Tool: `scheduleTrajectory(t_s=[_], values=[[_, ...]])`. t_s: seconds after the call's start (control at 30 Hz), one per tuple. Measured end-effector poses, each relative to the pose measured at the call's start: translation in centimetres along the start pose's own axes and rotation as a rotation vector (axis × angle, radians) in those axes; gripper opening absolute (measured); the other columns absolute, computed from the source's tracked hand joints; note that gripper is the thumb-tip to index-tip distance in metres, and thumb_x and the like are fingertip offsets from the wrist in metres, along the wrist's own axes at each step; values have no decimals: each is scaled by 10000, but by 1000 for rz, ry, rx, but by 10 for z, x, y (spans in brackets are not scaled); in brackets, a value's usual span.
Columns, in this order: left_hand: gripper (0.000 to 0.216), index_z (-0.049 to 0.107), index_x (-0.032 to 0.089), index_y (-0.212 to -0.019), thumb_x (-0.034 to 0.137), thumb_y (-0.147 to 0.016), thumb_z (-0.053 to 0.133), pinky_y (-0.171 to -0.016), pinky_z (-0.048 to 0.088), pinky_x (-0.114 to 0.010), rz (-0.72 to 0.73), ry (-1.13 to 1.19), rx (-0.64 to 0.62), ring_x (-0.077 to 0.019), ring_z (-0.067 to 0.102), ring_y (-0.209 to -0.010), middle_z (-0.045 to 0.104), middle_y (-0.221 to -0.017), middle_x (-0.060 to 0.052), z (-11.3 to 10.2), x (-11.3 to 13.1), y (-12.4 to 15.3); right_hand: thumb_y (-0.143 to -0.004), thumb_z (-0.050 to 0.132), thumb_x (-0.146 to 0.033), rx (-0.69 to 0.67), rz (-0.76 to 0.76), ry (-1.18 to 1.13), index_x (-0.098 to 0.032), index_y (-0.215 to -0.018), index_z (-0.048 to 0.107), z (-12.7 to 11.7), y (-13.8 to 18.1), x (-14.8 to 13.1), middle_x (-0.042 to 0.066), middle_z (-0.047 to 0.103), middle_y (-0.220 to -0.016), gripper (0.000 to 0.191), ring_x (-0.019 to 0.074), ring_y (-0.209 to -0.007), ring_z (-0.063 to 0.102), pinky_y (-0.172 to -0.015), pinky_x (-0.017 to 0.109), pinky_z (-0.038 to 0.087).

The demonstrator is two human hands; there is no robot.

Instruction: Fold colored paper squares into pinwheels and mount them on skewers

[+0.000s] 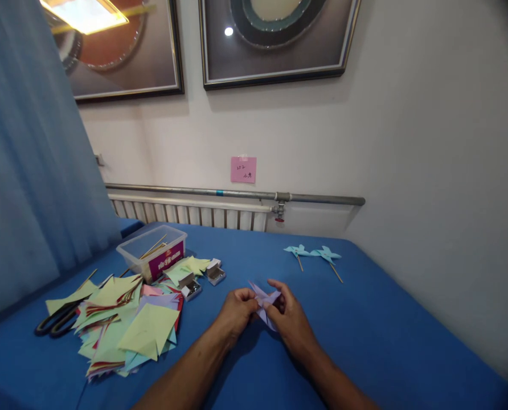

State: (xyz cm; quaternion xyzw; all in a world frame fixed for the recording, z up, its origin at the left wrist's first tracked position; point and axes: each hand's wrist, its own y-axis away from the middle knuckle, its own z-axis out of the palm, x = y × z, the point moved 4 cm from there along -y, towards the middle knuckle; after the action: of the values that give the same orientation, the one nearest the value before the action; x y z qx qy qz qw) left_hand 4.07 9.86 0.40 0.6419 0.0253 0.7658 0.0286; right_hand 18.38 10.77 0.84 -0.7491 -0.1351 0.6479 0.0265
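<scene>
A purple paper pinwheel (266, 302) is held between my two hands over the blue table, its folded blades sticking out above and below my fingers. My left hand (238, 312) pinches it from the left with thumb and forefinger. From the right, my right hand (290, 316) grips it, the thumb pressed near its centre and the fingers behind. Whether a pin or stick is at the centre is hidden by my fingers. Nearest to my left hand are two small open boxes, one box (190, 288) holding small shiny pieces and the other box (216, 273) farther back.
Blue pinwheels on sticks, one pinwheel (297, 250) beside another pinwheel (326, 255), lie at the back right. Stacked cut paper (149, 330), black-handled scissors (57, 319) and a clear plastic tub (151, 242) with sticks occupy the left. A radiator (189, 212) and pipe run behind the table.
</scene>
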Motion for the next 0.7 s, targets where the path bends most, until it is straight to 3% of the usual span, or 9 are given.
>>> scheduleTrajectory(t_s=[0.17, 0.53, 0.7], values=[[379, 592, 171, -593, 439, -581, 859, -537, 284, -243, 1, -10, -14, -87, 411, -492, 518, -503, 36, 2, 3, 3, -779, 634, -311, 39, 18, 52, -184, -1352, 542, -2, -2, 6, -12, 626, -750, 595, 205, -665, 615, -619, 313, 484], [427, 644, 155, -651, 567, -672, 757, -580, 329, -266, 20, -20, -38, -118, 463, -552, 574, -576, -4, 7, 4, 6, -780, 599, -275, 135, 36, 207, -180, -1403, 517, -6, 3, -2, 52, 708, -928, 636, 257, -856, 686, -817, 377, 510], [368, 638, 156, -641, 453, -572, 844, -553, 315, -253, 6, -73, 3, -101, 454, -522, 576, -550, 8, 5, 4, 5, -793, 612, -302, 117, 41, 184, -189, -1404, 499, -3, 3, 0, 43, 696, -895, 631, 252, -818, 673, -788, 377, 509]])
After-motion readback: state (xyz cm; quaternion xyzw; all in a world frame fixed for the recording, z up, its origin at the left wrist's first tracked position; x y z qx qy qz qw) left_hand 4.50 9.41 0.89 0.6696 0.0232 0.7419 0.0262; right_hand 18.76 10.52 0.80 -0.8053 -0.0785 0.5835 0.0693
